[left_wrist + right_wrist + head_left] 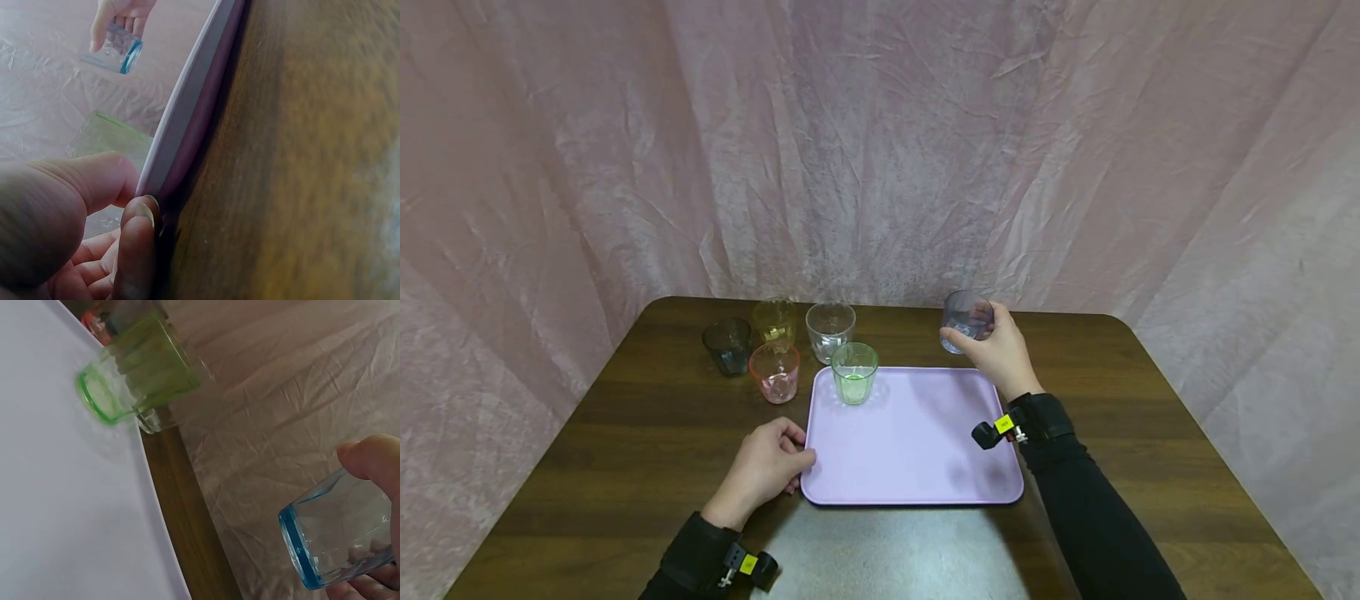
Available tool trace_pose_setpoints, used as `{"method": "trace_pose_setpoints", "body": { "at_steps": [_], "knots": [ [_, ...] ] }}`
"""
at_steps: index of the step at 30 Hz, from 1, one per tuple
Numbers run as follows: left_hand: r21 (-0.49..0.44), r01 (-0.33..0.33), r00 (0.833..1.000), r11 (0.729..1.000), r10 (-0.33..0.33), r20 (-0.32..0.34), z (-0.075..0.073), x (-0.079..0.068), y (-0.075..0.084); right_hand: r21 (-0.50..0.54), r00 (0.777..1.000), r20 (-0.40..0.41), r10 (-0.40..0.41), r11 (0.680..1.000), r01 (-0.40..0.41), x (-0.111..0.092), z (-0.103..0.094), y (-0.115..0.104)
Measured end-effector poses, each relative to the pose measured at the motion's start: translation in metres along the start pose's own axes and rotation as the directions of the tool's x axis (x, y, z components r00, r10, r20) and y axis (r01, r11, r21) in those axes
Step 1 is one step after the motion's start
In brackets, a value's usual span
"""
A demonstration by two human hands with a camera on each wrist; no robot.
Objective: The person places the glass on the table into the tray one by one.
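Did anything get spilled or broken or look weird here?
Nothing stands out. The green glass stands on the tray, and the dark glass, yellow glass, pink glass and clear glass stand upright on the table. The right hand holds the blue glass. I see no spills or cracks.

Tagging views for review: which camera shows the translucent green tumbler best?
The right wrist view: the translucent green tumbler appears largest, base to rim, unobstructed. The head view shows it whole but smaller, standing on the lilac rectangular tray; the left wrist view shows only part, behind the tray's edge and left hand.
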State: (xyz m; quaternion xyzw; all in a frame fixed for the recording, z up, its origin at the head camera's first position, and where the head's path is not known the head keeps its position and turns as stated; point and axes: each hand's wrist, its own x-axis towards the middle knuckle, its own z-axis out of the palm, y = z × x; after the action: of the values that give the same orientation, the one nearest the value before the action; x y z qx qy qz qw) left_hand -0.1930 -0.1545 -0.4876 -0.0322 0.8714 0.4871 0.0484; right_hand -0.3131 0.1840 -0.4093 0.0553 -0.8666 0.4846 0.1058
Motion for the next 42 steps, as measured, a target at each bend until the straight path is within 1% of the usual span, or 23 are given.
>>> {"method": "trace_pose_setpoints", "body": {
  "at_steps": [8,23,33,39,42],
  "knots": [
    [0.002,0.009,1.000,1.000,-0.009,0.006,0.000,0.001,0.000,0.008,0.999,0.033,-0.025,1.000,0.024,-0.003,0.009,-0.006],
    [0.000,0.008,1.000,1.000,-0.008,0.005,0.000,0.001,0.000,0.012,0.994,0.090,-0.054,0.999,0.053,-0.008,0.025,-0.004],
    [-0.004,0.004,1.000,1.000,-0.004,0.013,0.000,0.001,-0.002,-0.013,0.992,0.124,-0.036,0.999,0.038,-0.015,0.040,0.000],
    [0.000,-0.016,1.000,1.000,0.016,0.003,0.000,0.003,-0.004,-0.023,0.991,0.127,-0.041,0.999,0.045,-0.018,0.048,0.000],
    [0.004,-0.023,1.000,1.000,0.023,-0.003,0.001,0.003,-0.005,-0.021,0.991,0.133,-0.032,0.999,0.035,-0.020,0.051,0.001]
  ]
}}
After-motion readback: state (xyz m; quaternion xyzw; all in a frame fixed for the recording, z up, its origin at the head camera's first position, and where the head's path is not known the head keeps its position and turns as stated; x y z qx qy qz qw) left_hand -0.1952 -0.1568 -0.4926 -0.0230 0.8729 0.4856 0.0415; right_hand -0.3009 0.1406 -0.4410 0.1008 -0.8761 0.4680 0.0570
